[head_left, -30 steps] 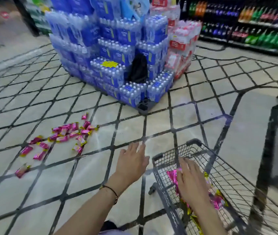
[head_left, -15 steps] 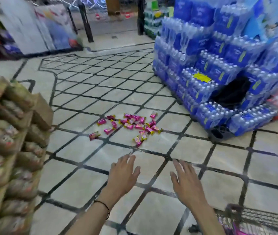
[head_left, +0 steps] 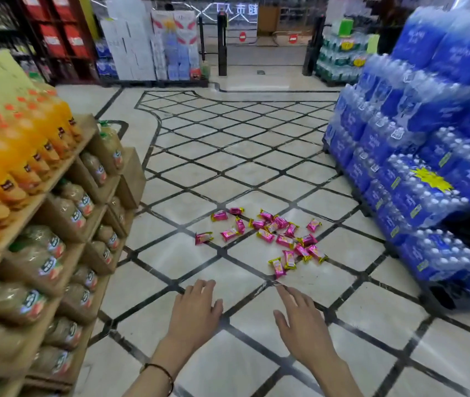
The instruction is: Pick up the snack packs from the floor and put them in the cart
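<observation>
Several pink snack packs (head_left: 273, 234) with yellow ends lie scattered on the tiled floor, in the middle of the view. My left hand (head_left: 195, 312) and my right hand (head_left: 302, 322) are stretched out side by side below the packs, palms down, fingers straight, holding nothing. Neither hand touches a pack; the nearest pack (head_left: 276, 266) lies a short way beyond my right fingertips. The cart is out of view.
A wooden shelf (head_left: 56, 216) of orange drink bottles and bagged goods stands close on the left. Stacked blue packs of bottled water (head_left: 417, 173) rise on the right. Open tiled floor (head_left: 228, 156) runs ahead to entrance gates (head_left: 222, 41).
My view has swung left, away from the cart, which has left the frame. My right hand came out of the cart empty. Both hands now reach toward the packs on the floor.
</observation>
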Action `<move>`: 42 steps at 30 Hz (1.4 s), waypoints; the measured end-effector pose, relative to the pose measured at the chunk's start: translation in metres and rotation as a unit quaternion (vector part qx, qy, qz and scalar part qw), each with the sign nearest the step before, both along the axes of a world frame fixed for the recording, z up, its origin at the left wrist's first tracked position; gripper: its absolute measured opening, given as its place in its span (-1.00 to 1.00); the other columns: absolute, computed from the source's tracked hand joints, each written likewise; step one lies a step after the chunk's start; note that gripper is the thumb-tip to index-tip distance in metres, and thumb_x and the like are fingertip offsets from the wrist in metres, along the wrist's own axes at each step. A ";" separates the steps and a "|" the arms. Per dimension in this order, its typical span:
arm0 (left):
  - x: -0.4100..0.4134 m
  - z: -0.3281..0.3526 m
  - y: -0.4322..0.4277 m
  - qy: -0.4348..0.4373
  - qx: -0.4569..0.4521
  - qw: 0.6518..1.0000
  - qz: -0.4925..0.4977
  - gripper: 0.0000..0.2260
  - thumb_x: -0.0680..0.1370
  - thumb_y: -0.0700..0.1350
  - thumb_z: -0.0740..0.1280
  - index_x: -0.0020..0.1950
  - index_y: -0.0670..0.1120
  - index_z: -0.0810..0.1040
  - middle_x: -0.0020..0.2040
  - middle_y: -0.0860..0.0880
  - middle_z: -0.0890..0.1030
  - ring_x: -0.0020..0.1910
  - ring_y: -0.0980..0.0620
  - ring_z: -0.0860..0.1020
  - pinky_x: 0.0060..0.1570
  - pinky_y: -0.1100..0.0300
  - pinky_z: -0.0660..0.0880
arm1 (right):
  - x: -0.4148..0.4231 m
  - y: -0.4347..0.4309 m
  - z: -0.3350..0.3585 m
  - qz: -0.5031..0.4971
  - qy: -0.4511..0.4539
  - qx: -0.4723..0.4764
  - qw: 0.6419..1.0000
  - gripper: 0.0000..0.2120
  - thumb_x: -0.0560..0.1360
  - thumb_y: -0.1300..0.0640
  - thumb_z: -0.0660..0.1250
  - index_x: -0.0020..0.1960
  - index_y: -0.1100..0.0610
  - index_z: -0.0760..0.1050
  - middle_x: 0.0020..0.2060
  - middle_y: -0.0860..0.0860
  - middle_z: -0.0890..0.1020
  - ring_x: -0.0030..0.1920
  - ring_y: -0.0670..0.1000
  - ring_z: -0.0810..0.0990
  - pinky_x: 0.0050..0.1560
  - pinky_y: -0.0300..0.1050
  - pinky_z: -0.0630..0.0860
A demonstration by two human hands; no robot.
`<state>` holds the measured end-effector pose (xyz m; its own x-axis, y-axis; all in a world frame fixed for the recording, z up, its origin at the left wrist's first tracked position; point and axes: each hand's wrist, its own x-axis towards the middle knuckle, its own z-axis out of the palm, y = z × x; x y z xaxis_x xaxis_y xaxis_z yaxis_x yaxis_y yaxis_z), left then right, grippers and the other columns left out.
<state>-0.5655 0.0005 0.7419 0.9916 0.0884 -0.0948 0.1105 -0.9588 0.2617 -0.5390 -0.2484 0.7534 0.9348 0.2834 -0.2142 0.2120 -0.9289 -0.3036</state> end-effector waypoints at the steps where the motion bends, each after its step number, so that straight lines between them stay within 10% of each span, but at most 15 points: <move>1: 0.007 -0.005 0.004 0.006 -0.003 1.000 0.003 -0.59 0.61 0.13 0.13 0.38 0.00 0.45 0.23 0.01 0.55 0.15 -0.07 0.55 0.02 0.02 0.52 | 0.010 0.004 -0.003 0.005 0.006 -0.003 1.000 -0.46 0.67 -0.12 0.01 0.61 -0.09 -0.01 0.55 -0.07 0.19 0.53 0.04 0.13 0.35 -0.04 0.37; 27: 0.363 -0.038 0.123 0.085 0.028 0.991 0.102 -0.57 0.63 0.08 0.22 0.48 0.00 0.37 0.32 0.01 0.52 0.25 -0.07 0.51 0.10 0.00 0.49 | 0.440 0.116 -0.056 0.131 0.055 -0.039 0.989 -0.51 0.66 -0.08 0.07 0.56 -0.07 0.11 0.47 -0.05 0.31 0.44 0.09 0.27 0.31 0.07 0.39; 42: 0.589 -0.093 0.277 0.090 0.003 0.996 -0.008 -0.59 0.59 0.03 0.30 0.42 -0.06 0.46 0.24 -0.05 0.57 0.13 -0.14 0.56 -0.02 -0.04 0.50 | 0.635 0.281 -0.100 0.130 0.071 -0.080 0.986 -0.51 0.65 -0.05 0.09 0.56 0.00 0.18 0.46 0.02 0.35 0.46 0.13 0.26 0.31 0.07 0.36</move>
<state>0.0232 0.2777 0.6485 0.9596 0.0746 -0.2714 0.1409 -0.9620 0.2338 0.0962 0.0329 0.6533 0.7926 0.4607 -0.3995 0.4143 -0.8875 -0.2015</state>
